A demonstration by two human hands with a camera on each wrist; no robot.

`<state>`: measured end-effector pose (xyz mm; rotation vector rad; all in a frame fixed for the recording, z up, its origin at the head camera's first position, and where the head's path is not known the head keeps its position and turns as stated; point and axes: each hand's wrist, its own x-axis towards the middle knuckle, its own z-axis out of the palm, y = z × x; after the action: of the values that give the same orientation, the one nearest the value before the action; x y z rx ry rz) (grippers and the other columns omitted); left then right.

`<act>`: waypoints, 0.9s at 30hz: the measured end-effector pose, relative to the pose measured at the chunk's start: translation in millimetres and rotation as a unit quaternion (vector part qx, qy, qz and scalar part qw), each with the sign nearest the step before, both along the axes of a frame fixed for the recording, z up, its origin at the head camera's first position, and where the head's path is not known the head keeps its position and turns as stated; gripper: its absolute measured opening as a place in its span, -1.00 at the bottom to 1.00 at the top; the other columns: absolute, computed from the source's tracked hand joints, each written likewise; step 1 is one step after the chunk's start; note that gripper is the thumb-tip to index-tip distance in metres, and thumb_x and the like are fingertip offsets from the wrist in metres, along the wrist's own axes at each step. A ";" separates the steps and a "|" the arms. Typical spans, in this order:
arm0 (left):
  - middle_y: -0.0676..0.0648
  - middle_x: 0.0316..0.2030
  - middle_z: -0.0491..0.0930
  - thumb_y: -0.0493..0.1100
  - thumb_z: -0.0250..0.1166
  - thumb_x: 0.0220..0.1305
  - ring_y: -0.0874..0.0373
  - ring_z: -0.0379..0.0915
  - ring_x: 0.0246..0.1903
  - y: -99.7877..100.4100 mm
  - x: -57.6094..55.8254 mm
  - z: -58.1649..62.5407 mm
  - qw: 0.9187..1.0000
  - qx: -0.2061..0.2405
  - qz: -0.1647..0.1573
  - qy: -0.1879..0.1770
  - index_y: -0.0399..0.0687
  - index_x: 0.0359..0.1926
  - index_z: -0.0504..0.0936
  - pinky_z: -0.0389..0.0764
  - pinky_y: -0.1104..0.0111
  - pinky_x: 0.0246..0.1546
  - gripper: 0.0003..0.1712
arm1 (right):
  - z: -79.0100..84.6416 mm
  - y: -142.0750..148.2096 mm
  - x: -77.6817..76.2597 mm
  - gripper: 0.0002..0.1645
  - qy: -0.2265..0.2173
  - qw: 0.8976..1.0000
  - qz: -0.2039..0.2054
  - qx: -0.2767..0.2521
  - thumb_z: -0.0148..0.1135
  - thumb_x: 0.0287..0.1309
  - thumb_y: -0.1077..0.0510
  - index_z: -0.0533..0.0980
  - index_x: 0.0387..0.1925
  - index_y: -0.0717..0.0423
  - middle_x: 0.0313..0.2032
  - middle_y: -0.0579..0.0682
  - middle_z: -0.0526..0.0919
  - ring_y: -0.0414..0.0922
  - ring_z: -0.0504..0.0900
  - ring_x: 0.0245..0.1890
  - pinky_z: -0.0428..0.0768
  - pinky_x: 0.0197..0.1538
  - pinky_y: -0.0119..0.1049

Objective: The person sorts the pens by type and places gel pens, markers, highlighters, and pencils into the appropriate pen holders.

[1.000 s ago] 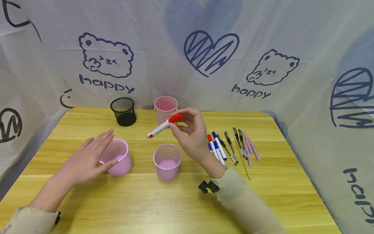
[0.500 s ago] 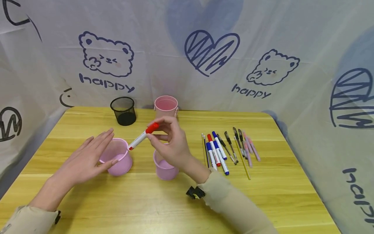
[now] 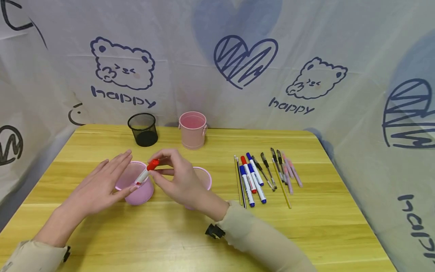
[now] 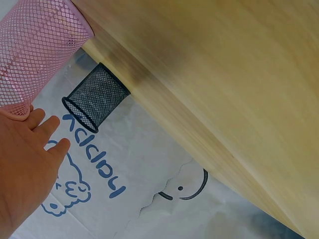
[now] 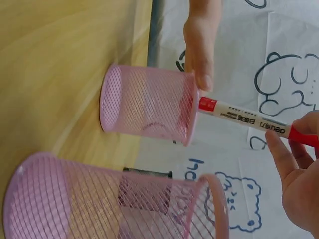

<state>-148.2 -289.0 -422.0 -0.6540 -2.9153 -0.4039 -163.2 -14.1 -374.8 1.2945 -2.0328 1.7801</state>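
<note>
My right hand pinches a red whiteboard marker near its red cap, tilted with its other end down at the mouth of the left pink mesh pen holder. In the right wrist view, the marker's red end is right at that holder's rim, close to the left thumb. My left hand lies over the left side of the same holder with fingers extended, thumb across the front of the rim. A second pink mesh pen holder stands just right, partly hidden behind my right hand and wrist.
At the back of the wooden table stand a black mesh pen holder and a pink bucket. To the right lie pencils, blue and red markers, black pens and pink pens. A printed cloth hangs behind.
My right hand has carried the red marker left and toward me, from in front of the pink bucket to the left holder's mouth. My left hand has stayed put.
</note>
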 end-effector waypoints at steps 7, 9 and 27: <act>-0.17 0.65 -0.02 0.31 0.24 0.43 -0.27 0.03 0.56 0.9 0.4 0.5 1.000 -0.002 -0.002 0.000 -0.06 0.68 -0.07 -0.02 -0.20 0.56 0.09 | -2.9 -9.8 3.7 -0.64 -0.031 0.998 0.002 0.054 0.21 0.37 0.46 0.32 0.10 0.33 0.02 0.25 0.58 0.02 0.71 0.08 0.65 0.10 -0.48; -0.17 0.65 -0.03 0.31 0.23 0.43 -0.28 0.02 0.56 1.3 0.8 0.7 1.000 -0.001 0.000 -0.002 -0.06 0.68 -0.07 -0.01 -0.20 0.56 0.08 | -3.8 -11.6 3.7 -0.67 -0.037 0.996 -0.005 0.076 0.19 0.42 0.41 0.33 0.11 0.31 0.04 0.23 0.59 -0.04 0.71 0.11 0.64 0.10 -0.50; -0.15 0.65 -0.03 0.31 0.25 0.42 -0.28 0.04 0.55 0.6 1.1 0.1 1.000 -0.001 -0.003 -0.001 -0.04 0.69 -0.08 0.02 -0.22 0.55 0.10 | -6.8 -20.5 -2.4 -0.76 -0.047 0.968 -0.076 0.234 0.07 0.58 0.19 0.41 0.16 0.15 0.10 0.04 0.69 -0.23 0.73 0.06 0.57 0.05 -0.64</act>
<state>-147.1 -288.5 -421.9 -0.6647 -2.9158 -0.4018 -165.6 -34.5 -381.7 1.1292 -2.6366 1.3646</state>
